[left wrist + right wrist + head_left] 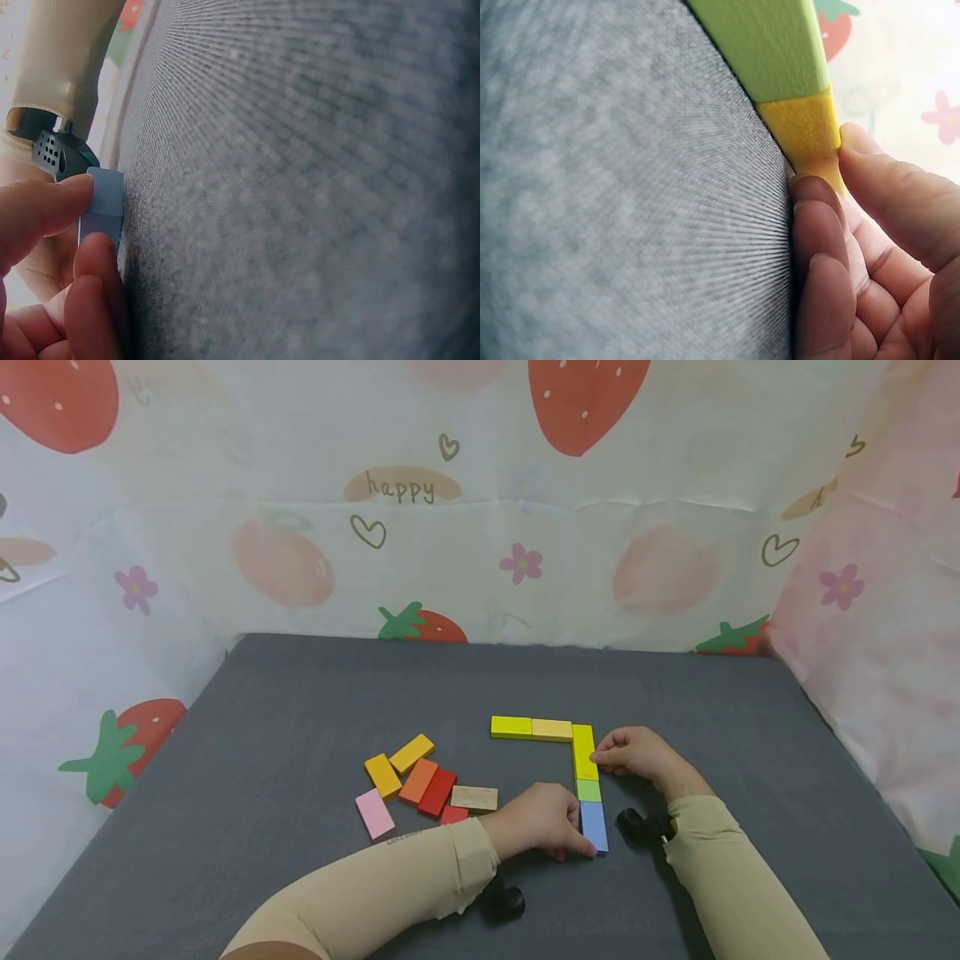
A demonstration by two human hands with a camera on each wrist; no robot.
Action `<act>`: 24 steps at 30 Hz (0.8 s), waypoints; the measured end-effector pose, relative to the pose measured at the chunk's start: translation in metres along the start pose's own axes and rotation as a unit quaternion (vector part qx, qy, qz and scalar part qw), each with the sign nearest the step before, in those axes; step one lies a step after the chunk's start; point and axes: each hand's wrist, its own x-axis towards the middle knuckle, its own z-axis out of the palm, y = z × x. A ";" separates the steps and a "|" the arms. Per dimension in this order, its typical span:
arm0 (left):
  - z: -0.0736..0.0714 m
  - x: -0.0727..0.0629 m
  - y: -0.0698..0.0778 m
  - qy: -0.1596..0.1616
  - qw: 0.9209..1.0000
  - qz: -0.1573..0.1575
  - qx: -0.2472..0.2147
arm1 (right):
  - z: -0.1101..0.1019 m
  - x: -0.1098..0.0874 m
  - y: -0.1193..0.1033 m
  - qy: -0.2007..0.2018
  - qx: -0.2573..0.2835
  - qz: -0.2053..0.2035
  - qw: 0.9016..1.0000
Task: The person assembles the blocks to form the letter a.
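Note:
Wooden blocks form an angled row on the dark tabletop. A yellow-green block [512,727] and a pale yellow block [552,731] lie across the back. From there a long yellow block [582,747], a green block [588,790] and a blue block [594,827] run towards the person. My left hand [543,818] holds the blue block's near end, thumb and index finger on it in the left wrist view. At the right side of the long yellow block, my right hand [637,754] has its thumb on the upper edge and curled fingers against the side.
Left of the row lie loose blocks: two amber blocks [412,753], an orange block [418,782], a red block [437,793], a pink block [374,815] and a natural wood block [474,798]. Another red block [454,815] is partly hidden by the left arm. Printed cloth [480,560] surrounds the tabletop.

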 end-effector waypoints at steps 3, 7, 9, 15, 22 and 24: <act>0.000 -0.001 0.000 0.000 1.000 0.003 0.003 | 0.000 0.000 0.000 0.000 0.001 -0.001 1.000; -0.001 -0.002 0.000 -0.002 1.000 0.007 -0.002 | 0.000 -0.001 0.000 -0.001 -0.001 -0.002 1.000; -0.002 -0.002 -0.001 -0.004 1.000 0.007 -0.011 | 0.000 -0.001 0.001 -0.001 -0.002 -0.003 1.000; -0.006 -0.001 -0.005 -0.008 0.999 0.022 -0.024 | 0.001 -0.001 0.001 -0.004 -0.005 -0.010 1.000; -0.027 -0.004 -0.009 0.011 0.999 0.036 -0.022 | 0.000 -0.002 0.000 -0.005 -0.003 -0.008 1.000; -0.034 -0.005 -0.011 0.017 0.999 0.031 -0.029 | 0.000 -0.003 -0.001 -0.005 -0.003 -0.005 1.000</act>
